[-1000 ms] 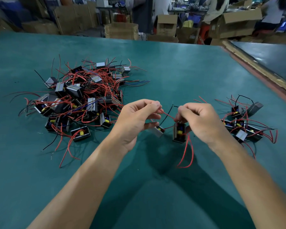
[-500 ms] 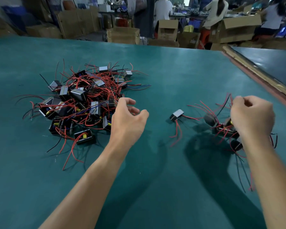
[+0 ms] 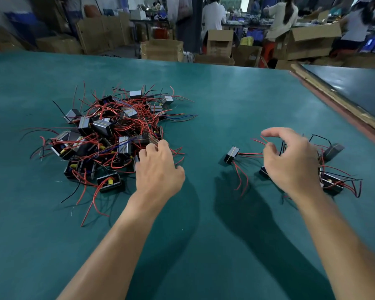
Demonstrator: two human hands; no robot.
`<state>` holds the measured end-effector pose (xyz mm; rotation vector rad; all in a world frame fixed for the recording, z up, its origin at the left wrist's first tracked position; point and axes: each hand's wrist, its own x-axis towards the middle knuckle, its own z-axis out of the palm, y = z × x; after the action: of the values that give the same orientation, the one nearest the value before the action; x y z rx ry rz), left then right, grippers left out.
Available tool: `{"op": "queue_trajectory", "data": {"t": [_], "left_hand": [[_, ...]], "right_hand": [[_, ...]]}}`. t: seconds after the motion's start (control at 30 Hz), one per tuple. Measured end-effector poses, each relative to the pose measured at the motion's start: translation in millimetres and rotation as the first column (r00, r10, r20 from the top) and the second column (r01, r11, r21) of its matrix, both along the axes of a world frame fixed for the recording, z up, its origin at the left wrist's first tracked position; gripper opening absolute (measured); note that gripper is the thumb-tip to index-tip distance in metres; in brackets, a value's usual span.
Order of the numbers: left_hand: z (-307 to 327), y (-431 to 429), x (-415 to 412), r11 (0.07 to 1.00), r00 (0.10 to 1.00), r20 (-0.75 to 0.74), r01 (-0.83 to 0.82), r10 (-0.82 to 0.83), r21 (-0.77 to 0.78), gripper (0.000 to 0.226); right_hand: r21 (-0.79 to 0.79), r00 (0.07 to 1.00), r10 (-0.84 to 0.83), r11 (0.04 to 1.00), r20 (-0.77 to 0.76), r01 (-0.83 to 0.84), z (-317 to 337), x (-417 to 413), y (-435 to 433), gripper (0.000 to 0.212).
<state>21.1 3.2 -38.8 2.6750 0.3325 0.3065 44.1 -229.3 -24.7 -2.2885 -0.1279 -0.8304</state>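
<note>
A big heap of small black modules with red and black wires (image 3: pixel 108 135) lies on the left of the green table (image 3: pixel 204 94). My left hand (image 3: pixel 158 169) reaches onto the heap's right edge; its fingertips touch a module there and the thumb stands apart. A single module (image 3: pixel 231 154) with red wires lies alone in the middle. My right hand (image 3: pixel 290 161) hovers with spread, relaxed fingers over a small group of modules (image 3: pixel 331 185) at the right, holding nothing; it hides part of that group.
The table's right edge, with a wooden strip (image 3: pixel 333 98), runs diagonally, and a second dark table (image 3: pixel 355 83) lies beyond it. Past the far edge stand cardboard boxes (image 3: pixel 160 49) and several people at work.
My hands let go of the wires and parted. One module now lies alone mid-table. My left hand moved onto the heap; my right hand went to the small group and opened.
</note>
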Motion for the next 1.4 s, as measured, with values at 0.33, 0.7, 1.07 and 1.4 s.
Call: {"op": "queue_trajectory", "data": {"t": [0.33,0.7,1.07,1.4], "left_hand": [[-6,-10,0,0.978,0.97,0.185,0.18,-0.159,-0.108,0.041],[-29,-57,-16,0.612,0.618,0.033,0.768,-0.786,0.191,0.035],[-24,-39,0,0.931,0.93,0.123,0.356,-0.346,-0.073,0.03],[-4,-30,1,0.917,0.968,0.249,0.073,0.029,-0.391,0.028]], "right_hand": [[-0.003,0.973,-0.089,0.996,-0.212,0.09,3,7,-17,0.049],[0.231,0.97,0.233,0.942,0.073,-0.243,15,-16,14,0.025],[-0.139,0.764,-0.022,0.986,-0.644,-0.088,-10,3,4,0.043],[-0.088,0.794,0.031,0.99,-0.607,-0.106,-9,3,2,0.059]]}}
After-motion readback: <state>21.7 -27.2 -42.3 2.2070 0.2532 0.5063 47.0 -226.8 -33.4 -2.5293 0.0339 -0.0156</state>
